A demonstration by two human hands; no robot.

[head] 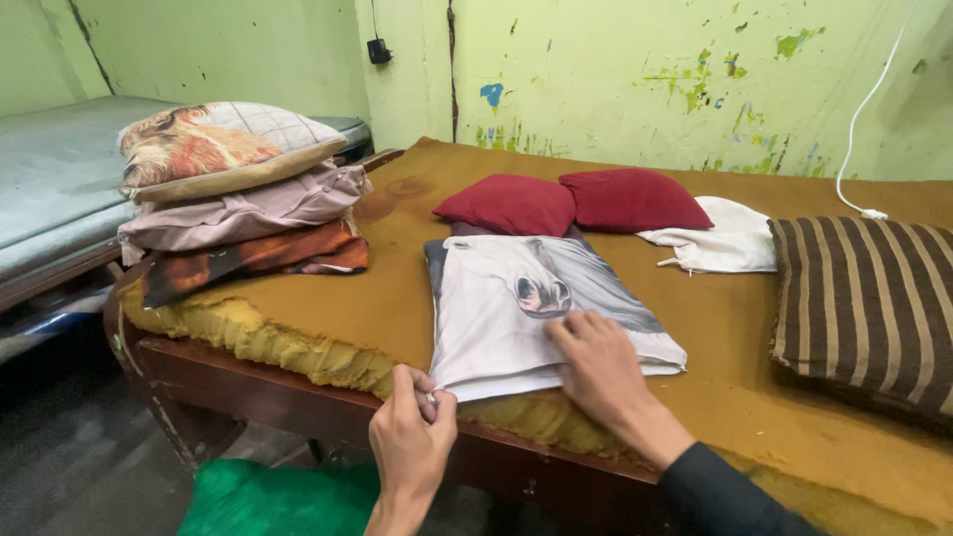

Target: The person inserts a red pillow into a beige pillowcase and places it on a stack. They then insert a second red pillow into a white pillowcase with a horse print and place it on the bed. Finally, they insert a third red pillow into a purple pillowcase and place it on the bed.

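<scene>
A flat grey-and-white cushion cover (516, 318) printed with a horse's head lies on the mustard foam mattress (397, 288), near its front edge. My left hand (412, 437) pinches the cover's near left corner, at what looks like a zipper pull. My right hand (596, 362) presses flat on the cover's near right part, fingers spread toward the horse print. A dark sleeve covers my right forearm.
Two red cushions (571, 201) and a white cover (720, 238) lie behind it. A brown striped cushion (864, 308) sits at right. Three stacked cushions (233, 194) stand at the mattress's left corner. A green bag (278, 501) lies on the floor; another bed (60, 179) stands left.
</scene>
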